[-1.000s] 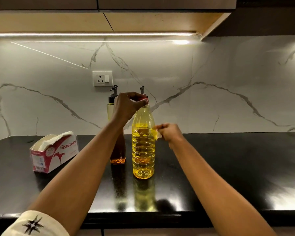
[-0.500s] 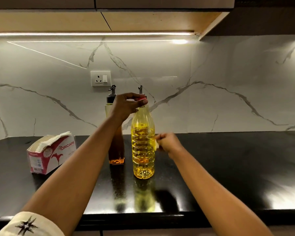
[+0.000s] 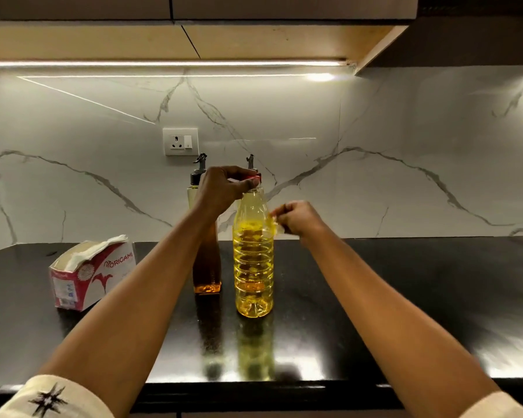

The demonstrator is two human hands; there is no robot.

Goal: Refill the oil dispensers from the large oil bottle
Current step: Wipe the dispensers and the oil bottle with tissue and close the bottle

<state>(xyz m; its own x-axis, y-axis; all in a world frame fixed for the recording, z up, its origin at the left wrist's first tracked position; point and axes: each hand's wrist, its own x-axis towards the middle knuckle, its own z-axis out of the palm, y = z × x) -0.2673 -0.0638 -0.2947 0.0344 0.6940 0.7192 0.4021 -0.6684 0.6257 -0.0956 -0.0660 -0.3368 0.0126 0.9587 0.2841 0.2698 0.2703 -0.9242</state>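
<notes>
Two dispensers to refill and, by my read, neither has had any oil yet, so this is the opening stage only.

Left to right:
- The tissue box [image 3: 92, 276] sits on the black table [image 3: 405, 297], well apart from the bottles, with one sheet sticking out.
- A wall socket [image 3: 180, 141] is on the marble above.
- The left dispenser [image 3: 207, 286] stands upright with its spout top on and only a shallow amber layer at its base. The left forearm crosses in front of its middle.
- The left hand [image 3: 224, 191] is up at the neck of the large oil bottle [image 3: 254, 267], thumb and fingertips pinching the red cap [image 3: 256, 177]. I cannot tell whether the cap is threaded on or already free.
- The large oil bottle stands upright on the table, just beside the left dispenser, with oil up to about its shoulder.
- The second dispenser [image 3: 250, 160] is behind the bottle — only its spout shows above the cap, and its fill level is hidden.
- The right hand [image 3: 299, 218] is clenched at the bottle's shoulder, pinching a pale scrap [image 3: 277, 227], maybe a seal or label strip — too small to tell.

Left to do, as I judge it: get the cap off, take off both spout tops, pour into each, then close everything.

Counts: dispensers 2, large bottle 1, cap 1, tissue box 1, socket 1, hands 2.
</notes>
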